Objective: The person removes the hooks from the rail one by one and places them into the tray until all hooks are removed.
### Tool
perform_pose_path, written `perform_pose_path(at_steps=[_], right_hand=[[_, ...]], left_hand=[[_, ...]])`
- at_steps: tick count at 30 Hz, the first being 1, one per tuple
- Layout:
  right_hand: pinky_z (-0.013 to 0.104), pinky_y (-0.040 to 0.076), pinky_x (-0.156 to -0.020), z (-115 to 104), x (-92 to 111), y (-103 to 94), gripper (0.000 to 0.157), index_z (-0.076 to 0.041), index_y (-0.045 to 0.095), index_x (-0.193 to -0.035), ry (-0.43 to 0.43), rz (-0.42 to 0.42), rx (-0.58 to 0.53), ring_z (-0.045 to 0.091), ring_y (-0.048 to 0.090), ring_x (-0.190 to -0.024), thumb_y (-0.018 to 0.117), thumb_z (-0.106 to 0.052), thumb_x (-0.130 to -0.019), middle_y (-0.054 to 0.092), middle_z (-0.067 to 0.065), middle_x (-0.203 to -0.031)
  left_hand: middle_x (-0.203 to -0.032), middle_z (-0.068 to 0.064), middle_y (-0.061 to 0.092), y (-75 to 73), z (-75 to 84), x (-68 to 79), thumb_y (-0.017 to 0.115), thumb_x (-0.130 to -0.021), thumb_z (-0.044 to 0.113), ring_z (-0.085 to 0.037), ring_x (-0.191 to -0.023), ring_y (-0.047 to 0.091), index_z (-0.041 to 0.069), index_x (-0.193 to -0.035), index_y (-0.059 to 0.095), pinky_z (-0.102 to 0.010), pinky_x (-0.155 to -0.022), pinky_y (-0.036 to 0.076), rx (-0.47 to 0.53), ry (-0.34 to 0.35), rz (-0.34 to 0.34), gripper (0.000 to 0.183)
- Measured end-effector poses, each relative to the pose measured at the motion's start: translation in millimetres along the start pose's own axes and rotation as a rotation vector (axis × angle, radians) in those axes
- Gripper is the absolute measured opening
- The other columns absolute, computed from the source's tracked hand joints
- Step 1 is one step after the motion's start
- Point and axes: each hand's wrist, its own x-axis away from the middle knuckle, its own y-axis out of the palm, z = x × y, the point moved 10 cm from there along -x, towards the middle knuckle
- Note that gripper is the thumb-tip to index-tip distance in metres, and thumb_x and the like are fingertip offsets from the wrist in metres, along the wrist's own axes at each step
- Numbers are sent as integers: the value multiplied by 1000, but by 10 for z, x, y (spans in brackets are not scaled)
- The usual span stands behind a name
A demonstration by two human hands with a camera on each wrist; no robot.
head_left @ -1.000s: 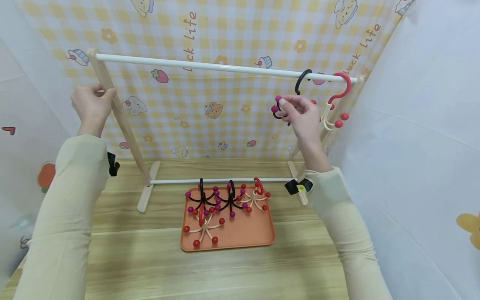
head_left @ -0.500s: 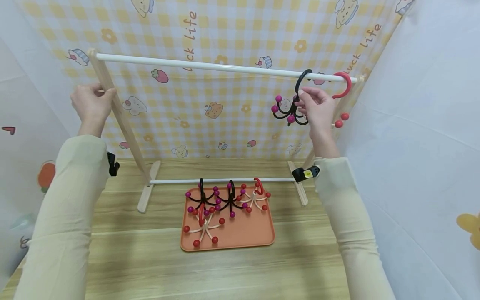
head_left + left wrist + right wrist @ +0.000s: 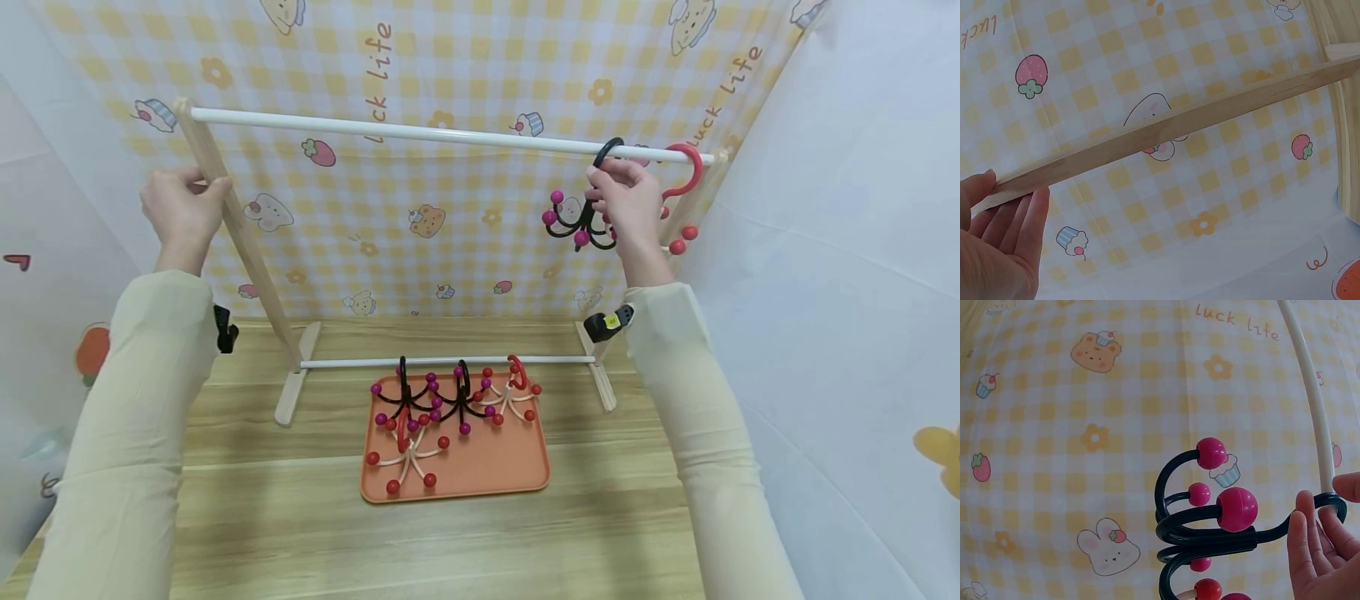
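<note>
My left hand [image 3: 185,208] pinches the left wooden post [image 3: 243,237] of a rack near its top. In the left wrist view, thumb and fingers lie on opposite sides of the post [image 3: 1166,128]. My right hand [image 3: 628,196] holds the hook of a black multi-arm hanger [image 3: 587,218] just below the white top rod [image 3: 420,132]. That hook loops over the rod, and the arms below end in magenta balls. In the right wrist view, the fingers partly hide the hook. A cream hanger with a red hook [image 3: 693,175] hangs to its right, partly behind my hand.
On the wooden table [image 3: 420,550] lies an orange tray [image 3: 487,462]. It bears two black hangers with magenta balls [image 3: 462,400] and two cream hangers with red balls and hooks [image 3: 411,450]. A lower white rod [image 3: 352,363] joins the rack's feet. A checked curtain [image 3: 465,242] stands behind.
My right hand has moved from the black hanger's balls rightward and then up to its hook. The left hand stays on the post. The hangers on the rod have hardly shifted.
</note>
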Motion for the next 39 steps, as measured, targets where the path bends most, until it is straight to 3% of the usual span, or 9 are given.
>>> perform_pose_path(at_steps=[10, 17, 21, 27, 39], right_hand=[[16, 46, -54, -8, -70, 12, 26, -2, 61, -101, 0, 13, -7, 15, 60, -68, 67, -13, -78, 62, 9, -90], [22, 48, -66, -16, -80, 21, 25, -3, 61, -103, -6, 15, 30, 16, 61, -72, 65, -14, -81, 62, 10, -95], [25, 48, -72, -1, -81, 33, 25, -3, 59, -103, -3, 3, -8, 17, 61, -73, 64, -15, -81, 62, 11, -98], [23, 49, -71, -13, -89, 31, 23, -3, 57, -101, -29, -15, -62, 19, 62, -76, 63, -15, -82, 62, 13, -100], [24, 48, -70, -218, -26, -35, 19, -6, 57, -92, -103, -18, -39, 17, 62, -72, 66, -16, -80, 62, 10, -92]], left_hand=[[-113, -1, 56, -1, -4, 1, 51, -86, 34, -18, -124, 26, 10, -123, 51, -28, -93, 33, 6, -2, -5, 44], [-117, -4, 53, 7, -1, 3, 49, -87, 34, -17, -125, 24, 10, -125, 49, -27, -91, 35, -4, -5, -11, 45], [-118, -4, 53, 12, -4, -1, 50, -87, 34, -17, -125, 23, 11, -125, 49, -27, -89, 37, 6, -10, -12, 45], [-118, -4, 53, 28, -16, -20, 50, -87, 35, -18, -126, 21, 12, -125, 49, -30, -92, 34, 14, -15, -20, 45], [-116, -2, 55, 29, -33, -23, 51, -86, 35, -17, -126, 22, 12, -125, 49, -29, -90, 36, 25, -26, -21, 45]])
